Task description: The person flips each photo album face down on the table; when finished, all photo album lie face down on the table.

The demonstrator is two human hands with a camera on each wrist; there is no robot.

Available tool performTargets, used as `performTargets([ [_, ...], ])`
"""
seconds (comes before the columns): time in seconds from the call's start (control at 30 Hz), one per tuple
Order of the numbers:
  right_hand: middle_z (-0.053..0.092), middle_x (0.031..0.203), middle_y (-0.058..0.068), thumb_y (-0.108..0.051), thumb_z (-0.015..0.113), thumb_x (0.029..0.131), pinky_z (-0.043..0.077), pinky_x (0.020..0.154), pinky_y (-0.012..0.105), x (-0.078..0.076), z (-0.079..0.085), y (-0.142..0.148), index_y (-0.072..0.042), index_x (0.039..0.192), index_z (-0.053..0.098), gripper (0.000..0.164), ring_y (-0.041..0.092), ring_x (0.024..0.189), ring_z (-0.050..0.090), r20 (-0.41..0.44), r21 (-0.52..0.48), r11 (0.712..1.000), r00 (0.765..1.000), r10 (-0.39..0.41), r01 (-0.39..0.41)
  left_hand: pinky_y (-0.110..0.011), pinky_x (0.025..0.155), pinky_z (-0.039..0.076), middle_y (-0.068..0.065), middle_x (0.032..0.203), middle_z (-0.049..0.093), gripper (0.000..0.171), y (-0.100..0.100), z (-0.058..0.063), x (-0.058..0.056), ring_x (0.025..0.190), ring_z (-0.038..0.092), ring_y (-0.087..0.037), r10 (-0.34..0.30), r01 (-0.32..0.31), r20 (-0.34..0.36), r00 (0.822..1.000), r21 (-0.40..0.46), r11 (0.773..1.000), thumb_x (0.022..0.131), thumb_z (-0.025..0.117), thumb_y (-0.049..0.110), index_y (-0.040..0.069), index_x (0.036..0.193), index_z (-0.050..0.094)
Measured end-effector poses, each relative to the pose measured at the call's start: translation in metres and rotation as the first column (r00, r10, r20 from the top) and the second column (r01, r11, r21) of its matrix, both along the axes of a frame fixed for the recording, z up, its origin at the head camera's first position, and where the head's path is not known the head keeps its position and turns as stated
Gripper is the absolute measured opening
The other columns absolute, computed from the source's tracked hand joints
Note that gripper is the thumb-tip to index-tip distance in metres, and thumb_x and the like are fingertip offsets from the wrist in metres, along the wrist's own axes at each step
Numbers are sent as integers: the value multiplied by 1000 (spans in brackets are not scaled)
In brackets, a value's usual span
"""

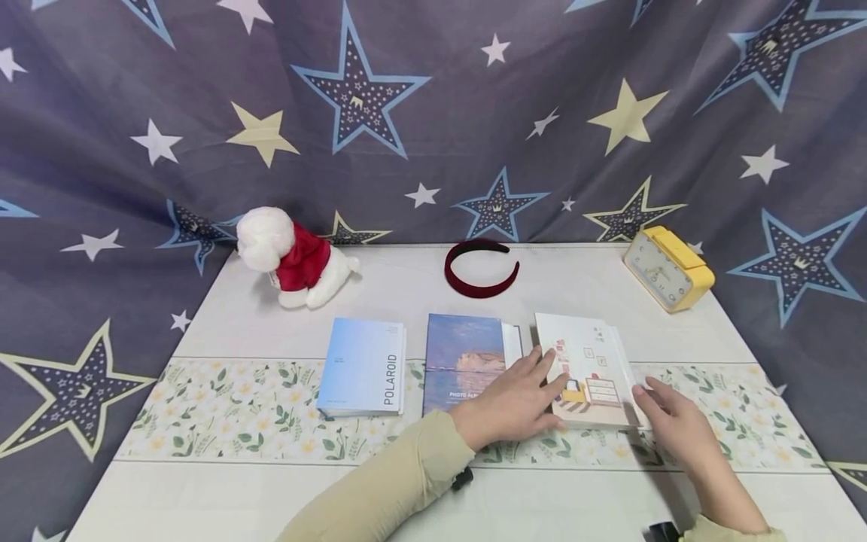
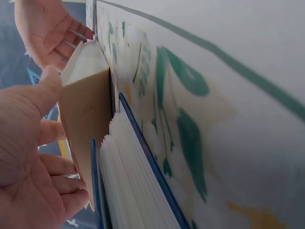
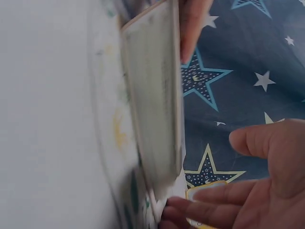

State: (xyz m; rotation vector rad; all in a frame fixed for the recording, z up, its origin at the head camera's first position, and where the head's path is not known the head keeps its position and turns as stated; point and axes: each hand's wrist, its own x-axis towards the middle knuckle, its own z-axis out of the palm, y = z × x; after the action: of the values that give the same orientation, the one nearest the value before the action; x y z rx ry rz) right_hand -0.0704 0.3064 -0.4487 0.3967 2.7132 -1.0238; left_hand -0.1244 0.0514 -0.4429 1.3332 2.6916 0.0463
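A white photo album (image 1: 589, 376) with a drawn room scene on its cover lies at the right end of a row of three. My left hand (image 1: 518, 395) rests with spread fingers over its left edge; in the left wrist view the fingers lie along the cover beside the tan spine (image 2: 88, 109). At the album's right edge is my right hand (image 1: 680, 425), thumb apart from loosely bent fingers. The right wrist view shows the page block (image 3: 155, 95) close to those fingertips. A blue album with a seascape cover (image 1: 460, 361) lies partly under my left forearm.
A light blue POLAROID album (image 1: 362, 367) lies at the left of the row. Behind stand a white plush toy in red (image 1: 305, 260), a dark red headband (image 1: 481, 290) and a yellow alarm clock (image 1: 669, 267). A star-patterned curtain (image 1: 433, 113) closes off the back and sides.
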Motion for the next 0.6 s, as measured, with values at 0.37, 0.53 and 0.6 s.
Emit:
performTargets([
  [0.37,33,147,33,-68,36,94,50,92,45,-17,-61,43,4,153,15,96,46,125,45,19,-244,968,998,-55,58,-36,118,17,-21,159,19,70,3,-1,0,146,16,-37,-6,7,-44,999,32,999,95,46,57,17,152,36],
  [0.53,44,141,21,-69,38,93,50,78,22,-21,-72,48,2,153,23,94,25,115,48,36,-293,950,994,-101,108,-36,118,18,-21,158,21,70,3,-2,0,145,18,-38,-1,4,-53,999,51,999,94,49,57,17,151,38],
  [0.6,45,140,18,-69,40,92,49,77,20,-23,-73,50,1,153,26,93,21,110,48,48,-307,943,992,-119,128,-36,117,18,-21,158,22,71,3,-2,0,145,19,-38,-1,4,-53,999,57,998,93,50,57,17,151,39],
])
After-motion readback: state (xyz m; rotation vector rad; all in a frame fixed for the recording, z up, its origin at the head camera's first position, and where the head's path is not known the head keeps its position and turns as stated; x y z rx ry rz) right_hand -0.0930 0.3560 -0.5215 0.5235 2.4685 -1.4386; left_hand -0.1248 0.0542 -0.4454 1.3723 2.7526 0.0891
